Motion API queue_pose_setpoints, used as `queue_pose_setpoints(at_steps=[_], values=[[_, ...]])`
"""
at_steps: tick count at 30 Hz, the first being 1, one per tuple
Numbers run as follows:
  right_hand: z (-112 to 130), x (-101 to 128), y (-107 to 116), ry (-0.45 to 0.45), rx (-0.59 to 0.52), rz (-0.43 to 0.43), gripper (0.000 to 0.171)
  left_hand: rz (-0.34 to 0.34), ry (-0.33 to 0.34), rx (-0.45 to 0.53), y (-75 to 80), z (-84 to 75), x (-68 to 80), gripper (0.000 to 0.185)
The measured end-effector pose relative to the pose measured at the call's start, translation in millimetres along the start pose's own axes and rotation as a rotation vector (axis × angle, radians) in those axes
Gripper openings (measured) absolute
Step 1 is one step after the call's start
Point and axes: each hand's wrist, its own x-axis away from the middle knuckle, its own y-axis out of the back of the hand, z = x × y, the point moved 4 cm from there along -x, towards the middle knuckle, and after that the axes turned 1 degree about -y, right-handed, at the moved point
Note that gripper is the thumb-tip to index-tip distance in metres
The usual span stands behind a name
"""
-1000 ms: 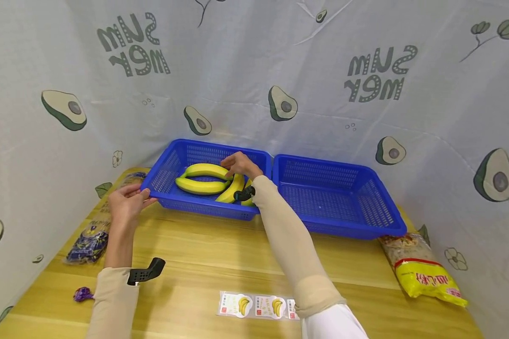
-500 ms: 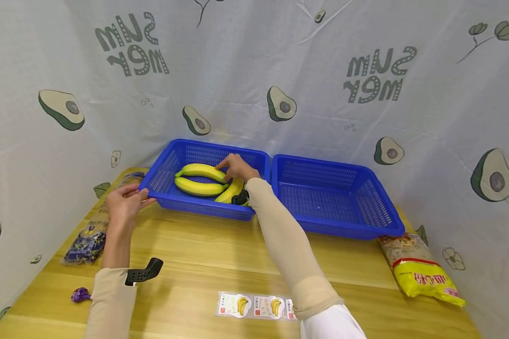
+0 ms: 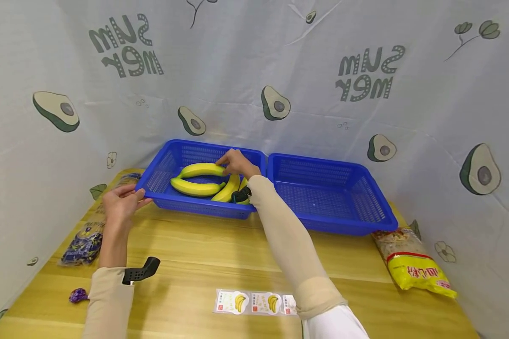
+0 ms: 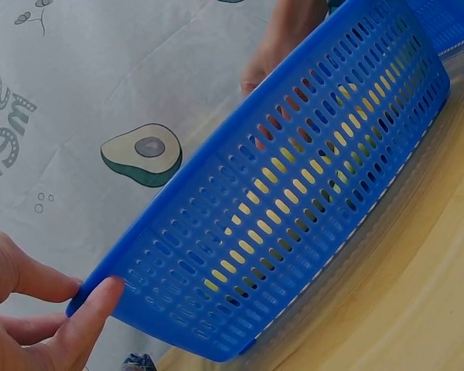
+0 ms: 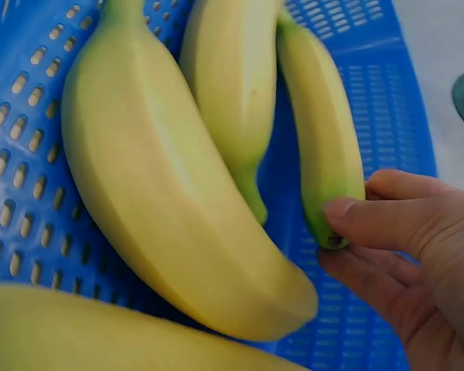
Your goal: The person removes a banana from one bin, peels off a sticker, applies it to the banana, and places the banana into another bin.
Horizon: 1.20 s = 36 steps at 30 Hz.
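Four bananas (image 3: 197, 188), seemingly, in left blue basket (image 3: 161, 172); right basket (image 3: 365, 207) bare.

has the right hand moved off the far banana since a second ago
No. The right hand still pinches the far banana in the left basket.

Bright, even light fills all three views, casting only soft shadows under the arms on the wooden table (image 3: 220, 254); the head view bows outward at its edges, and the nearest banana (image 5: 85, 340) blurs at the right-wrist frame's bottom.
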Motion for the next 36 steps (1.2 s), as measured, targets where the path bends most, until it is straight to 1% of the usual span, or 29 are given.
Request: queue_pose_setpoints(at_steps=[6,9,12,14,16,19,22,27,31,36], values=[[-1,11,16,0.023,-0.049,-0.031,0.041,-0.017,0.003,-0.009,0.1,0.4,-0.5,0.055],[-2,20,27,0.015,-0.112,-0.039,0.042,-0.014,0.006,0.007,-1.5,0.8,0.8,0.054],[-2,29,39,0.009,-0.151,-0.048,0.042,-0.012,0.012,0.030,-1.4,0.5,2.3,0.055],[0,36,46,0.015,-0.181,-0.053,0.042,-0.014,0.016,0.038,-0.4,0.0,2.7,0.055],[0,43,53,0.038,-0.187,-0.063,0.041,-0.014,0.024,0.044,0.9,-0.5,3.2,0.056],[0,55,62,0.072,-0.191,-0.080,0.040,-0.009,0.031,0.049,1.7,-0.9,3.3,0.056],[0,66,70,0.093,-0.170,-0.098,0.040,-0.005,0.032,0.058,1.1,-1.1,3.9,0.057],[5,81,83,0.120,-0.139,-0.100,0.040,-0.012,0.029,0.065,2.1,-1.8,4.6,0.057],[11,95,93,0.131,-0.109,-0.106,0.039,-0.013,0.021,0.040,2.4,-2.6,5.8,0.058],[12,113,102,0.153,-0.071,-0.130,0.040,-0.012,0.008,0.007,0.7,-4.2,8.9,0.057]])
